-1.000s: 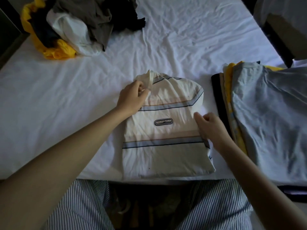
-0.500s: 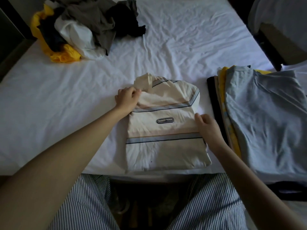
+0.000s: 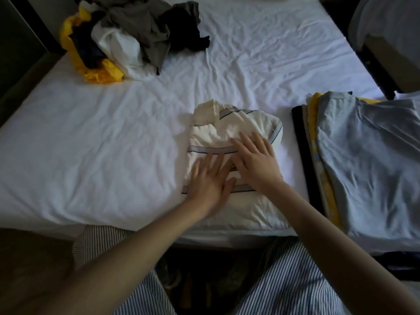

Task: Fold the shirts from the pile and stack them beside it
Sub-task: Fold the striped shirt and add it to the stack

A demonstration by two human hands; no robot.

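Note:
A folded cream shirt with blue-grey stripes [image 3: 236, 130] lies on the white bed sheet [image 3: 109, 146] near the front edge. My left hand [image 3: 210, 178] lies flat on its lower middle, fingers spread and blurred. My right hand [image 3: 255, 161] presses flat on the shirt just right of it, fingers straight, covering the logo patch. A pile of unfolded shirts [image 3: 131, 39], yellow, white, grey and black, sits at the far left. A stack of folded shirts [image 3: 363, 160], light blue on top, lies to the right of the cream shirt.
Dark furniture with a pale cover [image 3: 386, 42] stands past the bed's right edge. A dark floor strip runs along the bed's left side. My striped trousers [image 3: 284, 280] show below the bed's front edge.
Both hands left the shirt's side edges and moved onto its top, now lying flat. The shirt's upper part looks more bunched. The camera view shifted slightly.

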